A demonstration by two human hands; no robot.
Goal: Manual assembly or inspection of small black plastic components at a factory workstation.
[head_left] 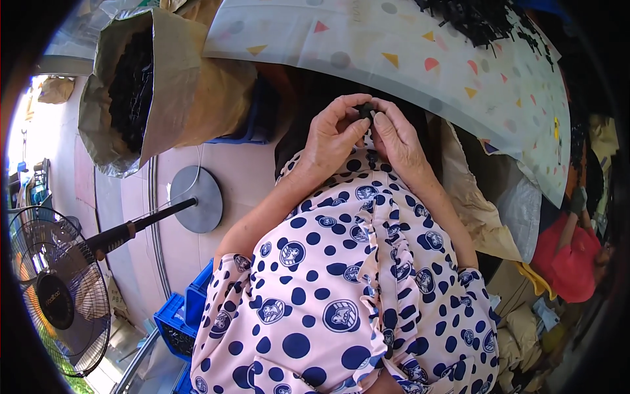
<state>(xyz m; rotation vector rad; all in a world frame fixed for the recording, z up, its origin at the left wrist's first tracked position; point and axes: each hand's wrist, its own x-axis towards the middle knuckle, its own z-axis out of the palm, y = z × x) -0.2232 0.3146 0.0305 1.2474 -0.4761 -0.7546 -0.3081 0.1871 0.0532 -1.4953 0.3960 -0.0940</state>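
Note:
In front of my chest, just short of the table edge, my two hands meet around a small black part [365, 110]. My left hand [333, 134] pinches it between thumb and curled fingers. From the other side, the thumb and fingers of my right hand [399, 136] close on the same part. Fingertips cover much of it, so its exact kind cannot be made out. A heap of small black strip-like pieces [476, 23] lies on the patterned tablecloth [367, 56] beyond my hands.
At the far left stands an open paper sack [174, 85] of black pieces. A standing fan [59, 299] with a round base [197, 199] is on my left, near blue crates [176, 331]. Another paper sack [469, 197] hangs at right. A person in red [567, 256] sits farther right.

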